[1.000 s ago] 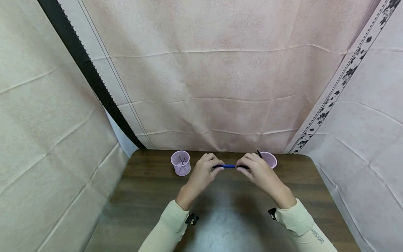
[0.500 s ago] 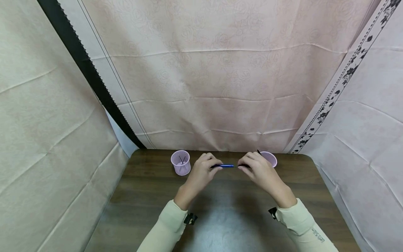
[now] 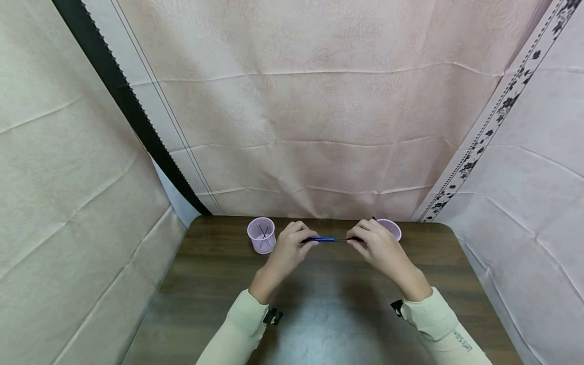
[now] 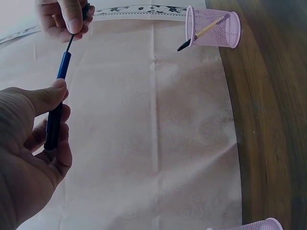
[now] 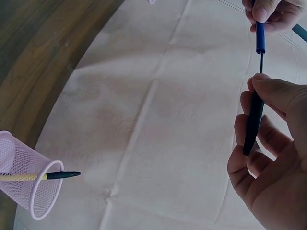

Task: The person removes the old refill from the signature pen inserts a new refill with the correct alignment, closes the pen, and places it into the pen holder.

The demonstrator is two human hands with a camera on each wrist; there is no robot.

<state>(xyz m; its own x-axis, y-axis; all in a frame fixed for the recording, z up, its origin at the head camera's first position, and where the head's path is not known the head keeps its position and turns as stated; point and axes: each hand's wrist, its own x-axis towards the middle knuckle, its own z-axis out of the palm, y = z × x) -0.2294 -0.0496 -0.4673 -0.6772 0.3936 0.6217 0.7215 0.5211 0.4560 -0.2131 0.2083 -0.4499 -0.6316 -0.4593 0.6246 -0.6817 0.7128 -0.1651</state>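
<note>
A pen lies level between both hands above the table, its two parts drawn apart with a thin dark rod bridging them. My left hand point(image 3: 288, 248) pinches the blue barrel point(image 4: 63, 67) between thumb and fingers; its dark rear end shows in the left wrist view. The right hand point(image 3: 378, 248) grips the black tapered part point(image 5: 254, 120), thumb pressed on its upper end. From there the thin rod point(image 5: 262, 62) runs into the blue barrel's end. Behind the right hand stands a pink mesh cup point(image 3: 390, 228), partly hidden, with a black-tipped yellow pen point(image 5: 41, 176) inside.
Another pink mesh cup point(image 3: 261, 248), with thin dark sticks in it, stands left of the left hand. Both cups are near the back edge of the wooden table point(image 3: 219, 304). Pale cloth point(image 3: 301, 126) hangs behind and at both sides.
My left hand has shifted slightly left with the blue barrel, and the right hand slightly right. More of the thin rod shows between the pen's parts.
</note>
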